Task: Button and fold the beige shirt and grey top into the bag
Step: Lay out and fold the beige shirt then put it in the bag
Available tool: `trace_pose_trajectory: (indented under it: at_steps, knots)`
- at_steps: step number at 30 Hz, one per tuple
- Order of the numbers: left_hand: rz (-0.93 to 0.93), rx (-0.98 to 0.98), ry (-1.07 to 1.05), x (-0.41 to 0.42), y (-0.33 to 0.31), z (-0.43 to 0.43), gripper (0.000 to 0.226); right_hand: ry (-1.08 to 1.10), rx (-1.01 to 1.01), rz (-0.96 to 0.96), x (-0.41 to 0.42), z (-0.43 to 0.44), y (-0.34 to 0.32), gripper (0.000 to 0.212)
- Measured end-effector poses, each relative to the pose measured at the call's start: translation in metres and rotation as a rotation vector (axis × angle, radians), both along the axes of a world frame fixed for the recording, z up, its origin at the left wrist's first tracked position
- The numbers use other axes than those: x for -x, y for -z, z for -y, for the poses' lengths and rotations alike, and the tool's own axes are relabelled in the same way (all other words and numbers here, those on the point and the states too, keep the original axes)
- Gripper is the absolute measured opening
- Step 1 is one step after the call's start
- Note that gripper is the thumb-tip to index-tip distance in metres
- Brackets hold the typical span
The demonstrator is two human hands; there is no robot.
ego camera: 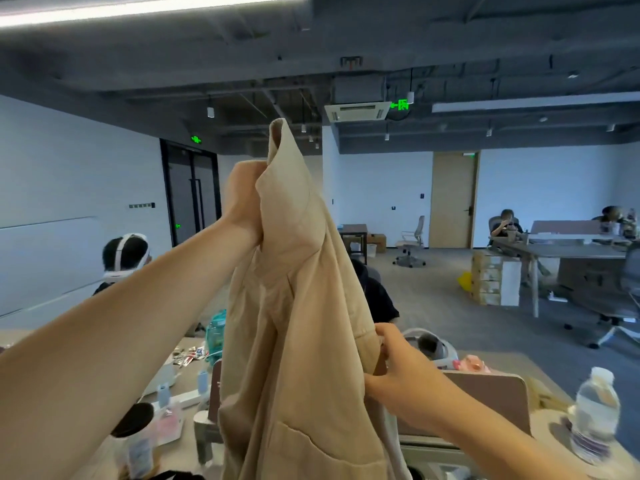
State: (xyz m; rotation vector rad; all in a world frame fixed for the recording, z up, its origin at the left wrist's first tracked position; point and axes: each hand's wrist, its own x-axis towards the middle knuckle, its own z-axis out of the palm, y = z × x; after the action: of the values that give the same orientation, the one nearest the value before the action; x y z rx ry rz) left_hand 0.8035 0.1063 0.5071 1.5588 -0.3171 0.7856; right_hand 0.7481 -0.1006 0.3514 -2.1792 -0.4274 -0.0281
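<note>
Cluttered desk along the frame's bottom carries a water bottle at lower right. At centre hangs the beige shirt, hiding the desk behind it. The left hand grips its collar high up, and the right hand pinches its right edge. Seated people are at far right.

Bench, light wood-toned top, split across the middle by an upright pinkish-brown divider panel.

Left portion holds:
- a teal translucent jug at the far edge
- scattered small wrappers just beside the jug
- a white power strip lying flat
- two small blue-capped bottles, upright, near the strip
- a black round-topped container near the front, blurred, possibly a capped bottle
- a pink packet beside the container

Right portion holds:
- a clear water bottle, upright, near the front corner
- a pink object beyond the panel, kind unclear
</note>
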Motion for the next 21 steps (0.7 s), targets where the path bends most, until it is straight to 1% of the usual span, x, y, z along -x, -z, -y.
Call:
trace_pose_trajectory:
  at_steps: [1, 2, 3, 4, 5, 6, 7, 8, 10, 11, 12, 13, 14, 16, 17, 18, 19, 20, 21]
  knots:
    - [-0.005, -0.057, -0.035, 0.002, -0.002, -0.002, 0.013, 0.045, 0.062, 0.043, -0.007, 0.003, 0.005, 0.043]
    - [0.012, -0.111, -0.059, 0.000, -0.003, -0.004, 0.012, 0.105, 0.102, 0.116, -0.014, 0.008, 0.009, 0.031]
    - [0.000, -0.161, -0.118, 0.000, -0.006, -0.008, 0.013, 0.174, 0.100, 0.204, -0.019, 0.014, 0.012, 0.018]
    - [0.000, -0.169, -0.148, -0.003, -0.010, -0.012, 0.019, 0.236, 0.060, 0.263, -0.024, 0.022, 0.014, 0.007]
    - [0.016, -0.228, -0.215, -0.004, -0.012, -0.016, 0.029, 0.290, -0.012, 0.291, -0.029, 0.030, 0.012, 0.007]
    - [0.035, -0.314, -0.322, -0.003, -0.013, -0.019, 0.036, 0.342, -0.088, 0.301, -0.031, 0.039, 0.007, 0.015]
    - [0.067, -0.430, -0.457, -0.001, -0.012, -0.022, 0.039, 0.381, -0.168, 0.306, -0.036, 0.050, 0.000, 0.023]
    - [0.125, -0.591, -0.583, 0.000, -0.009, -0.028, 0.037, 0.403, -0.249, 0.301, -0.038, 0.059, -0.010, 0.032]
    - [0.173, -0.840, -0.712, -0.001, -0.003, -0.041, 0.028, 0.366, -0.377, 0.251, -0.039, 0.075, -0.028, 0.048]
    - [0.149, -0.917, -0.742, -0.005, -0.001, -0.050, 0.025, 0.316, -0.438, 0.188, -0.038, 0.082, -0.038, 0.050]
    - [0.109, -0.978, -0.759, -0.009, 0.001, -0.057, 0.024, 0.257, -0.479, 0.095, -0.035, 0.090, -0.048, 0.048]
    - [0.076, -1.015, -0.769, -0.010, 0.003, -0.061, 0.024, 0.178, -0.480, -0.013, -0.030, 0.098, -0.058, 0.047]
    - [0.079, -1.058, -0.776, -0.010, 0.004, -0.064, 0.022, 0.089, -0.437, -0.128, -0.024, 0.106, -0.069, 0.052]
    - [0.101, -1.139, -0.779, -0.011, 0.005, -0.066, 0.007, -0.104, -0.253, -0.285, -0.019, 0.121, -0.088, 0.085]
    - [0.097, -1.160, -0.781, -0.010, 0.005, -0.063, 0.007, -0.171, -0.157, -0.340, -0.021, 0.127, -0.092, 0.089]
    - [0.108, -1.161, -0.773, -0.010, 0.004, -0.062, 0.008, -0.198, -0.053, -0.380, -0.021, 0.130, -0.096, 0.077]
    - [0.124, -1.143, -0.762, -0.010, 0.004, -0.059, 0.007, -0.204, 0.072, -0.397, -0.023, 0.132, -0.096, 0.053]
    - [0.157, -1.142, -0.763, -0.010, 0.003, -0.057, 0.011, -0.178, 0.194, -0.390, -0.025, 0.135, -0.095, 0.030]
    - [0.168, -1.142, -0.772, -0.009, 0.003, -0.054, 0.021, -0.128, 0.301, -0.355, -0.025, 0.136, -0.094, 0.015]
